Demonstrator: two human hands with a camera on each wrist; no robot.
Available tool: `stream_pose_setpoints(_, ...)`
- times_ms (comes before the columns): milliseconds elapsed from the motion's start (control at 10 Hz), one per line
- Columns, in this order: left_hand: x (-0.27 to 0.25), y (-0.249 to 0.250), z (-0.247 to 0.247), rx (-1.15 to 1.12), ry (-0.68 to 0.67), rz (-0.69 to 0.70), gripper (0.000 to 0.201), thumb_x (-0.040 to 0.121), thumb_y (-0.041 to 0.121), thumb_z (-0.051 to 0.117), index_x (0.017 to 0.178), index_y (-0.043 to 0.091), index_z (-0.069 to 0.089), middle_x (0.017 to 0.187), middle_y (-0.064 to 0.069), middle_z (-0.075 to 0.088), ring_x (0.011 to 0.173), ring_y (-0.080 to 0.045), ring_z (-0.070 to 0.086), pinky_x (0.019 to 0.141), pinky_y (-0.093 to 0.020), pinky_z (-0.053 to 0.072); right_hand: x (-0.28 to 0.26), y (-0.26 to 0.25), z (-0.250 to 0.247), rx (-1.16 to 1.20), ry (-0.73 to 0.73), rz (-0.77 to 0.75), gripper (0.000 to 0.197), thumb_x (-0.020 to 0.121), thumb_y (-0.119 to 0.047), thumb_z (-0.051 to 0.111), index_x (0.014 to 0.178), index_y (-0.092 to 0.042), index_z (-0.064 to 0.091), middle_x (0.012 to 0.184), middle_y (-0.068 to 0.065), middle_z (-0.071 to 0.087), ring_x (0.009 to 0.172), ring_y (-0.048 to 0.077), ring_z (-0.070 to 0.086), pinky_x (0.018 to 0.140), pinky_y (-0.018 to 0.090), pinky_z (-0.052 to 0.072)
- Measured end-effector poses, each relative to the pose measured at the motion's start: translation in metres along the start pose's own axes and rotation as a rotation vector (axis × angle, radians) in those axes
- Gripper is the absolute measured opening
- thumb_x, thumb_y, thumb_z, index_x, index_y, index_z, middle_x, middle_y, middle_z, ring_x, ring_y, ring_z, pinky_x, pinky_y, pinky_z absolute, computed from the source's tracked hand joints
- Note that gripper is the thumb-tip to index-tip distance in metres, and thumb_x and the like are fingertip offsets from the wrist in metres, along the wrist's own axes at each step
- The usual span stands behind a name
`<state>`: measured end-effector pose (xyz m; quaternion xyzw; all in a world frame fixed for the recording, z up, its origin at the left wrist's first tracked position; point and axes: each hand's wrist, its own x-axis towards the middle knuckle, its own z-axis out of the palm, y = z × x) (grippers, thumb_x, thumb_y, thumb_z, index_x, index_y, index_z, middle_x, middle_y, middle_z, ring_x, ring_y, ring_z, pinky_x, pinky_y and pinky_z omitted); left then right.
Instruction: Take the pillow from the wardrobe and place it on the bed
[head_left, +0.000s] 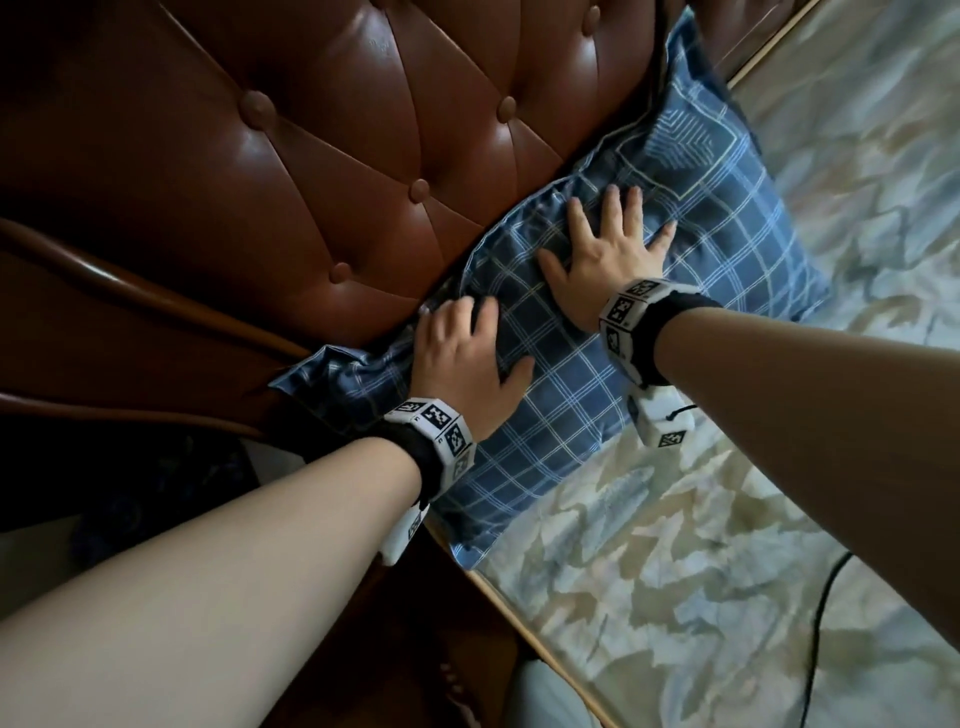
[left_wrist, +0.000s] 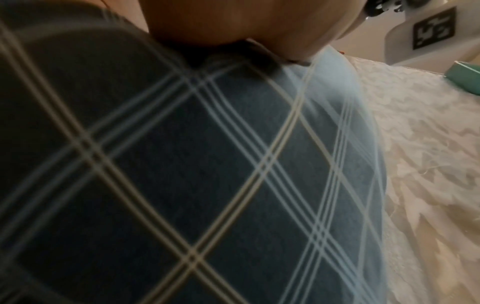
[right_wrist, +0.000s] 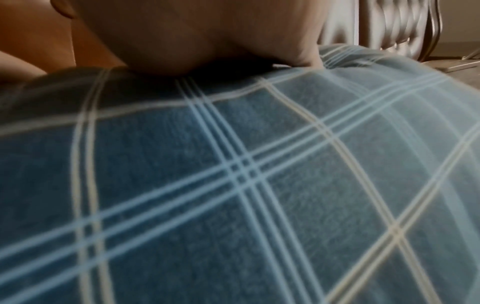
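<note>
A blue plaid pillow lies on the bed, its long side against the headboard. My left hand presses on its near left part, fingers reaching the edge by the headboard and thumb spread. Further along, my right hand lies flat on the pillow with fingers splayed. In the left wrist view the pillow fills the frame under my left hand. The right wrist view shows the pillow the same way beneath my right hand.
A brown tufted leather headboard with a curved wooden frame stands right behind the pillow. The bed carries a pale leaf-patterned cover. A black cable runs over the cover at the lower right. A teal object lies farther along the bed.
</note>
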<state>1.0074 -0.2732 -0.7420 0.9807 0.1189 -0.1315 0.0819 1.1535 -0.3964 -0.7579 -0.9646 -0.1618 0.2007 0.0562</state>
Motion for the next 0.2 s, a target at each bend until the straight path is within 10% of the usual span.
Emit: stream_pose_setpoints(200, -0.003, -0.006, -0.044, 0.004, -0.01, -0.021, 0.061, 0.082, 0.052, 0.048, 0.127, 0.012, 0.054, 0.124, -0.013, 0.059, 0.12, -0.034, 0.05, 0.111, -0.051, 0.033, -0.022, -0.001, -0.034, 0.026, -0.005, -0.029, 0.074, 0.096, -0.062, 0.027, 0.158, -0.023, 0.015, 0.165, 0.012, 0.012, 0.153, 0.033, 0.003, 0.117, 0.064, 0.008)
